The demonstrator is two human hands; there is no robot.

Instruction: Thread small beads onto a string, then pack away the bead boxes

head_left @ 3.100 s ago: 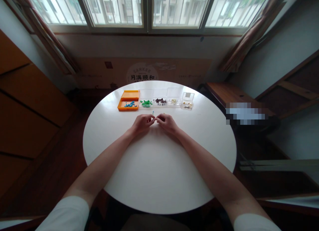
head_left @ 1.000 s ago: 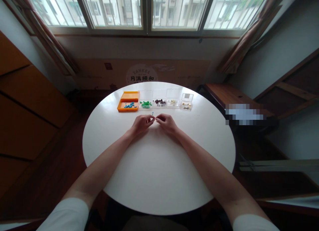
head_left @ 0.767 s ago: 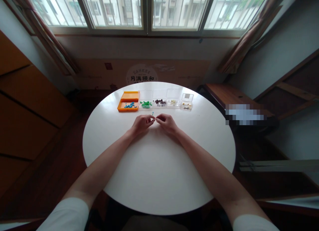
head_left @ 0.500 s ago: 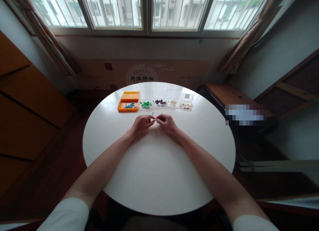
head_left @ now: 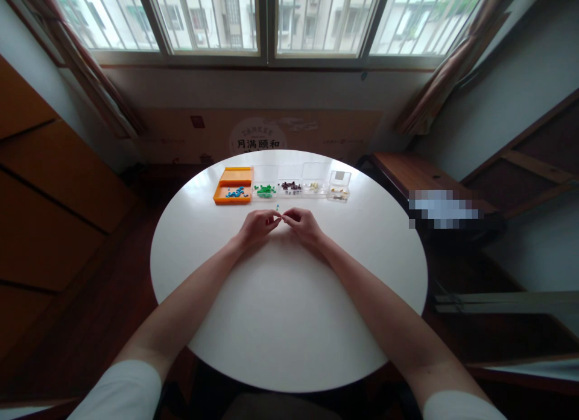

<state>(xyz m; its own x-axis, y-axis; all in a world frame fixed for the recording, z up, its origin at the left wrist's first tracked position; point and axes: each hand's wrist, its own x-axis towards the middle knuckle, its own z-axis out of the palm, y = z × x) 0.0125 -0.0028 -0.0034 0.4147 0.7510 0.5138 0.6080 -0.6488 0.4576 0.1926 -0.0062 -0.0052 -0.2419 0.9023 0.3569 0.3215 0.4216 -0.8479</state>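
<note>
Left hand (head_left: 259, 224), right hand (head_left: 303, 223): fingertips together over white table (head_left: 289, 323); whether clamped on anything, cannot tell. Small teal piece (head_left: 277, 207): tabletop, just beyond left fingertips. Open orange box (head_left: 232, 201): blue pieces (head_left: 235, 192). Alongside: green pieces (head_left: 265, 191), dark-brown pieces (head_left: 292, 185).

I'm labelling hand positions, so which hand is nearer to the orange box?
Left. The left hand is in front of the orange box, slightly to its right; the right hand is also in front, but farther right.

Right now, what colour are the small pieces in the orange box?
Mostly blue; the pieces in the orange box show best in the head view.
</note>
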